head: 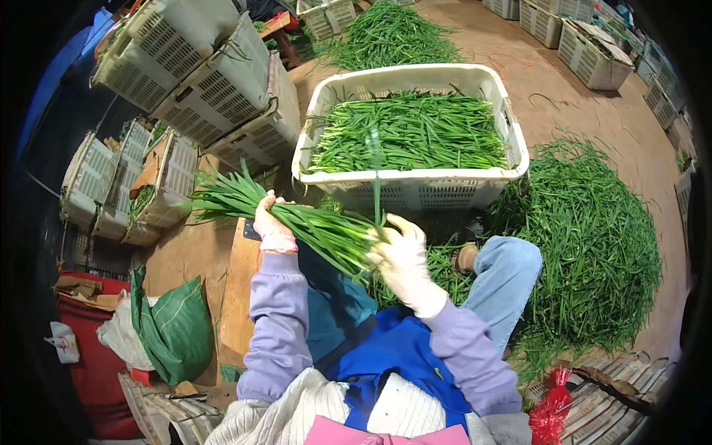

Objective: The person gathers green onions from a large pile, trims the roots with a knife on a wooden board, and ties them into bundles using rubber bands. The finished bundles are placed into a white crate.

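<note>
A bunch of long green leafy stalks, like Chinese chives (317, 225), lies across my two gloved hands. My left hand (273, 222) is closed around its leafy middle. At the pale stem ends, my right hand (403, 256) has its fingers bent against the stalks; one green blade rises upright beside them, in front of the crate. Just beyond stands a white plastic crate (411, 177) filled with similar stalks laid mostly lengthwise. Loose stalks form a large heap (589, 245) on the floor to the right, and more lie between my knees.
Stacked white crates (217, 83) rise at the upper left. Another green heap (395, 36) lies behind the crate. A wooden bench (239, 289) and a green sack (181, 328) are at the left. Red plastic twine (550, 409) sits at the lower right, by crates.
</note>
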A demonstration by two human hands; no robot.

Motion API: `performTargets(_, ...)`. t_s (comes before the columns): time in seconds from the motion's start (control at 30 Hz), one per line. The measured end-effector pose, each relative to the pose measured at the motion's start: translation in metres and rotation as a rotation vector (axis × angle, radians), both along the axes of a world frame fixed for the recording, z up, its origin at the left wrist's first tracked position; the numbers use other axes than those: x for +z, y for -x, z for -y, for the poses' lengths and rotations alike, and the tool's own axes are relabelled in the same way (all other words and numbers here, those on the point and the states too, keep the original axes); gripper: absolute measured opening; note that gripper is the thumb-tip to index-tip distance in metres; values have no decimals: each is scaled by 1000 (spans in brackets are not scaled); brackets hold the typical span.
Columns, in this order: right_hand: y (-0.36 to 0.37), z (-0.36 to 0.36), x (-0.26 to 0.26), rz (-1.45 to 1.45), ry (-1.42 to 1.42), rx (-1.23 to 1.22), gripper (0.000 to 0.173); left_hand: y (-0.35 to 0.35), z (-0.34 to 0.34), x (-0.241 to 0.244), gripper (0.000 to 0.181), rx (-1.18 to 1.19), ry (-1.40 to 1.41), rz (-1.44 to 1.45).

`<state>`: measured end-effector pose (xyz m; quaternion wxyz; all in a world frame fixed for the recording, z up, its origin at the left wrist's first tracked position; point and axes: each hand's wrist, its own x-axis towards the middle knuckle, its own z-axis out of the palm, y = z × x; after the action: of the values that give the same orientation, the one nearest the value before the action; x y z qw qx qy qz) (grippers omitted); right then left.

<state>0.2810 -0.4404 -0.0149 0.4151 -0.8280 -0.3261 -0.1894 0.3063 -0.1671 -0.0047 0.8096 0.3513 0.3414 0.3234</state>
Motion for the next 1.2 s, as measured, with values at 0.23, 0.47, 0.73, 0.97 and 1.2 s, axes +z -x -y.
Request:
performTargets(0.23,18,80,-23,-304,20,-17,30,2,-33,-6,12,94,16,-19)
performTargets(0.47,15,-7,-18,-359,-303,68,16,-5,-3,-18,10,26,21,-26)
performTargets(0.73,15,64,41,-335,-152,374,24,6,-34,-14,10,25,78,116)
performTargets(0.97,-15,-7,21,-45,39,-346,27,1,-1,-3,19,52,-9,66)
performTargets(1.2,-18,-6,15,-102,-104,-215,25,5,7,13,23,29,-11,104)
